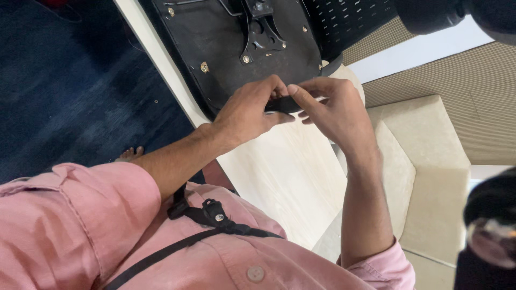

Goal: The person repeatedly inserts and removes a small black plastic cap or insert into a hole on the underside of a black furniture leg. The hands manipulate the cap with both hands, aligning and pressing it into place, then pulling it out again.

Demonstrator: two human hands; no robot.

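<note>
I hold a small black part (283, 104) between my two hands, just above the pale wooden surface (290, 172), so I can work it with my fingertips without setting it down. My left hand (250, 110) is closed around its left end, thumb on top and fingers curled under, which steadies it. My right hand (328, 110) pinches the other end, forefinger laid along the top and the rest of the fingers loosely spread beneath; a thin pale edge shows at the part's right tip, though I cannot tell what it is. At twelve o'clock from my hands lies an upturned chair seat (215, 48), black underside up, its metal bracket (260, 32) and brass-coloured screws (204, 67) exposed, lying that way so the fittings face me. Its mesh back (344, 21) hangs off toward one o'clock. At three o'clock stands a cream cushioned seat (424, 161), and at nine o'clock dark blue carpet (70, 91) covers the floor. The camera strap (215, 220) crosses my pink shirt (64, 225).
</note>
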